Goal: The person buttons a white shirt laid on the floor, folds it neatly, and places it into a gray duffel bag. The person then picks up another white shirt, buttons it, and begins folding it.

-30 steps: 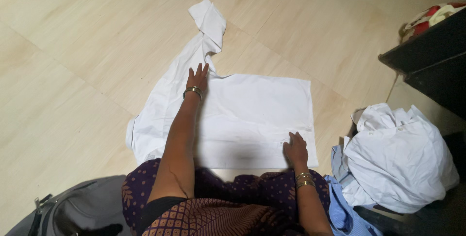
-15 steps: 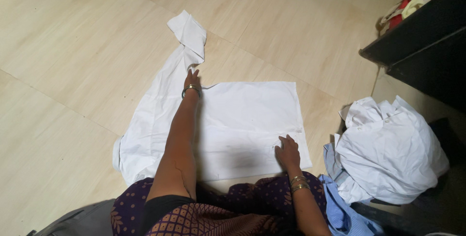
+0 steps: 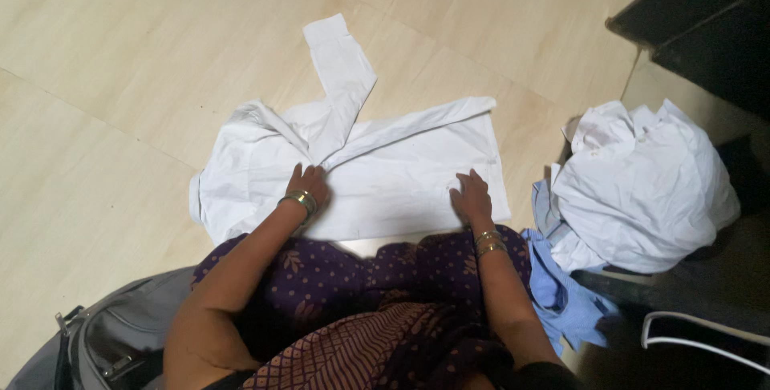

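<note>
Nearest us lie a grey bag (image 3: 104, 342) and our patterned purple lap. Our left hand (image 3: 307, 185) has drawn back from the far sleeve; it now rests at mid-shirt, fingers curled on the fabric, though we cannot tell if it grips. Our right hand (image 3: 471, 196) lies flat, fingers spread, on the white shirt (image 3: 401, 173) spread on the tiled floor (image 3: 120, 77). Since before, one side is folded inward and the sleeve (image 3: 341, 69) lies straightened. A pile of white clothes (image 3: 642, 181) sits right.
</note>
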